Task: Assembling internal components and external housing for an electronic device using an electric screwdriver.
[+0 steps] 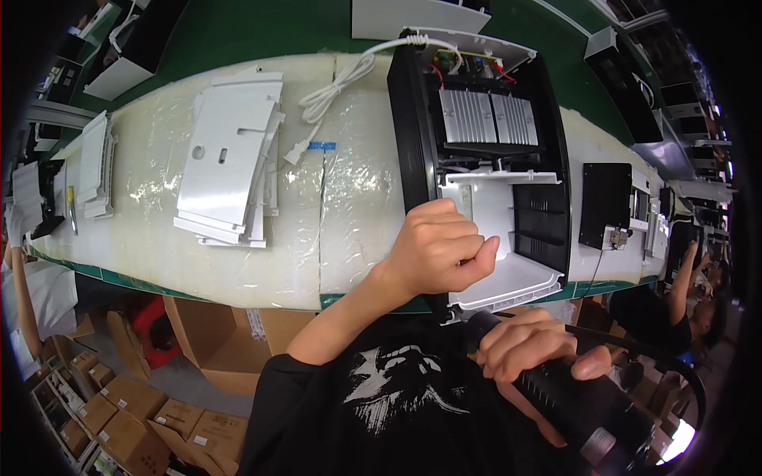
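A black open housing (414,135) stands in front of me, with a white plastic inner shell (508,282) at its near end. Ribbed metal heat sinks (468,115) and a circuit board fill the far end. My left hand (440,247) is curled into a fist above the housing's near left side; whatever its fingers may hold is hidden. Close to my body, my right hand (530,345) wraps around a black electric screwdriver (591,408), its front end pointing up and left toward the housing's near edge. A black cord loops beside the tool.
White plates (226,159) lie stacked to the left, near a coiled white power cord (337,89). More white panels (97,166) rest farther left. A black unit (607,205) lies right of the housing. Cardboard boxes (127,428) stand below the bench; people work at both sides.
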`<state>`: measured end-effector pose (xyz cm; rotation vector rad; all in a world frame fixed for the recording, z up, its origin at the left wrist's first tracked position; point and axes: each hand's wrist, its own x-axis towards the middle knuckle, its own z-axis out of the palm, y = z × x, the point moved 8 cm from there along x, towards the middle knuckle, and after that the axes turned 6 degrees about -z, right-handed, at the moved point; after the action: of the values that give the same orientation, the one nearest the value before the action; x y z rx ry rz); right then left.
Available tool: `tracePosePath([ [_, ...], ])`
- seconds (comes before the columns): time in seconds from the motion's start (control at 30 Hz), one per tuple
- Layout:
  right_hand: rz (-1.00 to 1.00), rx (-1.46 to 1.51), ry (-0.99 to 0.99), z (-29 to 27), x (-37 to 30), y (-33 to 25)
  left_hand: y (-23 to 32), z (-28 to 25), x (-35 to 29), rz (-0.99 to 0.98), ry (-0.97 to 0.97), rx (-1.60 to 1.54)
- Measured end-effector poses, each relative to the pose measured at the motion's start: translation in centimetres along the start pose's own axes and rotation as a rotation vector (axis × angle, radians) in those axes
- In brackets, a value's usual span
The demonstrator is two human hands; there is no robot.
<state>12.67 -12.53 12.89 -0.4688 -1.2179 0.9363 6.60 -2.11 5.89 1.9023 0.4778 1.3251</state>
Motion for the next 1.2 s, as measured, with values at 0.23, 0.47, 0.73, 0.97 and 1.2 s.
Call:
tracePosePath([
  [0.23, -0.111, -0.171, -0.053, -2.0, 4.5, -8.1, 0.5, -0.6, 0.3, 0.031, -0.060, 0.044],
  [0.47, 0.120, 0.019, 0.209, -13.2, 3.8, -16.0, 0.9, -1.5, 1.2, 0.001, -0.166, 0.018],
  [0.73, 0.591, -1.254, 0.689, -26.6, -0.7, -0.1, -2.9, -7.0, 1.5, -0.266, 0.182, -0.426],
  [0.97, 0.516, -1.739, 0.407, -28.9, -2.4, 2.2, -10.5, -8.8, 3.5, -0.413, 0.260, 0.622],
  [1.2, 0.505, -0.896, 0.426, -22.6, -8.6, 2.1, -15.3, -9.4, 3.2, -0.616, -0.022, 1.053],
])
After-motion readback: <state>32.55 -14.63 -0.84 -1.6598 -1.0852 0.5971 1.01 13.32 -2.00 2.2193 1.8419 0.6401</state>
